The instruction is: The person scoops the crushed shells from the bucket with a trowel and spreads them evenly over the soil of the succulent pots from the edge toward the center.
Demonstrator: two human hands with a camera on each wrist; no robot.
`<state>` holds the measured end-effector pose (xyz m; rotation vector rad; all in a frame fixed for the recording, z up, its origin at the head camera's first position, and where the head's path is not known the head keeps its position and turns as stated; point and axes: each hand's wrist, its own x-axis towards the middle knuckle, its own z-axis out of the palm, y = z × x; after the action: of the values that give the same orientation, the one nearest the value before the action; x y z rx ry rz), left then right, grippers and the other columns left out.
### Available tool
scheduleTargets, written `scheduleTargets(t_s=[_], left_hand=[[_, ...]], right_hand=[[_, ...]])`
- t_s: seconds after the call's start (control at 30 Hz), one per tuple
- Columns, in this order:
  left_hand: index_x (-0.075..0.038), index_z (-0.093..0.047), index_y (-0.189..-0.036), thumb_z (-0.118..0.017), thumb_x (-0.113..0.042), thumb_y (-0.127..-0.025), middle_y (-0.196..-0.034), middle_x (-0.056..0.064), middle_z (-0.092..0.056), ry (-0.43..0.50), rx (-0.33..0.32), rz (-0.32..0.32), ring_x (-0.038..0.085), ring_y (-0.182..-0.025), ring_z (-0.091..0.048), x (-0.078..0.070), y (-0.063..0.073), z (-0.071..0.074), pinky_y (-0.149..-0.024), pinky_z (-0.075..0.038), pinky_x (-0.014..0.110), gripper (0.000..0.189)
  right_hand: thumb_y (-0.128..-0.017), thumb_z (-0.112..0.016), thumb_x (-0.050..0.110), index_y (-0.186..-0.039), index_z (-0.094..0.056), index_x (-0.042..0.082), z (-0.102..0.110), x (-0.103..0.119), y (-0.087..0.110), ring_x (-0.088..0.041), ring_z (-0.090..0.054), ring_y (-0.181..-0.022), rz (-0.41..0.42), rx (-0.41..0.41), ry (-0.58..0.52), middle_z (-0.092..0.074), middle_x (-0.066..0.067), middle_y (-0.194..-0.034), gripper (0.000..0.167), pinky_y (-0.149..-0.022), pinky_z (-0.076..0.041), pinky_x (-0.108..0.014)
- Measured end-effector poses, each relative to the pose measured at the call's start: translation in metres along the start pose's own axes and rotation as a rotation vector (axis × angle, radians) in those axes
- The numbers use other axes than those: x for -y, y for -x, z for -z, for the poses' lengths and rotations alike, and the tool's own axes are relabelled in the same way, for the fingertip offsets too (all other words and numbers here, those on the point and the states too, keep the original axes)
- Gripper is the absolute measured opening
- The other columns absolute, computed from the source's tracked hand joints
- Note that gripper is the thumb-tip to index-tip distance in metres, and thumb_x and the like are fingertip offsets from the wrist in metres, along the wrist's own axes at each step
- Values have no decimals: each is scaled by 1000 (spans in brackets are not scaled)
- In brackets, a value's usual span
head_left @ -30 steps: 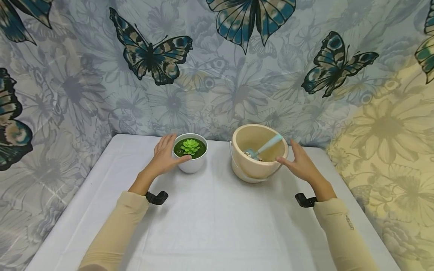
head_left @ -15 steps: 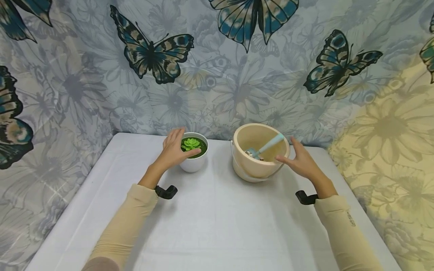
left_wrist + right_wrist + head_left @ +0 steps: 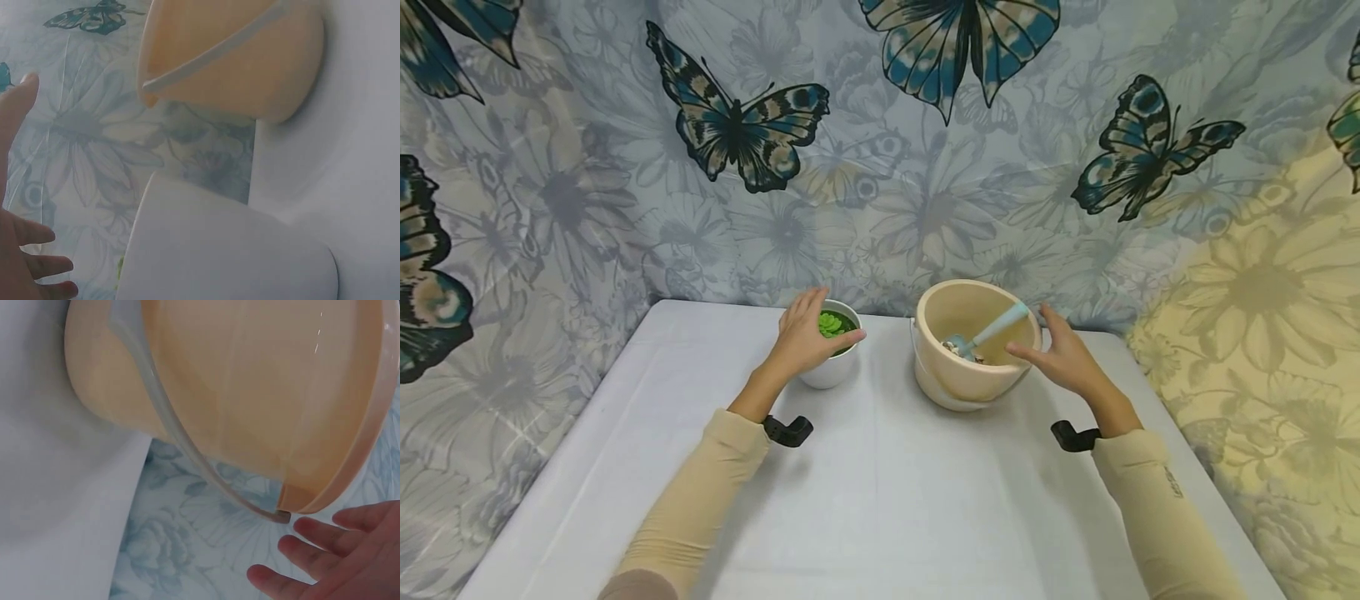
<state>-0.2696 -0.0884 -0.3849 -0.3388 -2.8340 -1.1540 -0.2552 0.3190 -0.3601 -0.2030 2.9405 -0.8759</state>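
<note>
My left hand (image 3: 805,337) hovers over the near left side of a white pot (image 3: 827,372), its fingers and thumb spread. A green succulent (image 3: 831,324) in the pot is partly hidden behind this hand. In the left wrist view the fingers stand apart above the rim of the pot (image 3: 219,250). At the right side of a cream bucket (image 3: 962,379), my right hand (image 3: 1067,358) is spread, its thumb by the rim. The right wrist view has the fingertips close to the bucket's handle hinge; contact cannot be told. A light blue shovel (image 3: 996,325) leans inside the bucket.
Small pale pieces (image 3: 958,343) lie at the bottom of the bucket. The bucket's handle (image 3: 181,434) hangs down along its side. A white cloth covers the table (image 3: 880,500). Behind it hangs a butterfly-patterned curtain (image 3: 880,208), close to the pot and bucket.
My left hand has moved right, from beside the pot to over it, covering part of the succulent. The right hand stays by the bucket, and both containers stand where they were.
</note>
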Motion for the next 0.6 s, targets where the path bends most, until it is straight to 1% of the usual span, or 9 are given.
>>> scheduleTargets(t_s=[0.13,0.2,0.3,0.43,0.5,0.6], left_hand=[[-13,-19,-157,-57,-81,-75,-162,13,-18,21,18,-21,36,-151,-11,-4,-3,-5,-118,-7,64,113],[-15,-19,-157,-56,-84,-73,-163,13,-17,31,31,-29,36,-151,-11,-7,-5,-8,-119,-7,64,115],[-15,-18,-157,-60,-75,-77,-163,13,-17,45,44,-46,36,-151,-11,-15,-7,-14,-119,-6,64,108],[-13,-20,-156,-64,-63,-82,-162,14,-20,41,38,-81,36,-151,-13,-27,-11,-23,-119,-9,65,100],[-13,-22,-156,-65,-61,-82,-161,15,-21,35,36,-94,35,-151,-14,-31,-13,-27,-118,-10,65,98],[-14,-22,-156,-65,-61,-82,-161,15,-22,36,45,-93,35,-151,-13,-36,-15,-35,-119,-11,64,98]], right_hand=[[-91,-61,53,-154,3,-5,-1,4,-4,-54,-13,-144,4,-2,-16,-7,-32,-159,107,-110,-22,-70],[-91,-62,53,-154,2,-5,-1,6,-6,-54,-14,-144,7,0,-14,-8,-32,-159,107,-111,-22,-70],[-91,-61,53,-154,2,-5,0,9,-8,-55,-17,-143,9,1,-2,-10,-32,-159,107,-110,-23,-70],[-91,-60,55,-155,1,-4,3,10,-11,-54,-18,-143,8,-3,12,-11,-30,-160,106,-110,-23,-70],[-91,-61,54,-154,0,-4,3,11,-12,-53,-18,-143,13,-3,10,-12,-30,-159,105,-111,-23,-69],[-91,-61,52,-154,-3,-6,4,11,-15,-52,-19,-144,21,-4,1,-13,-30,-159,104,-112,-23,-68]])
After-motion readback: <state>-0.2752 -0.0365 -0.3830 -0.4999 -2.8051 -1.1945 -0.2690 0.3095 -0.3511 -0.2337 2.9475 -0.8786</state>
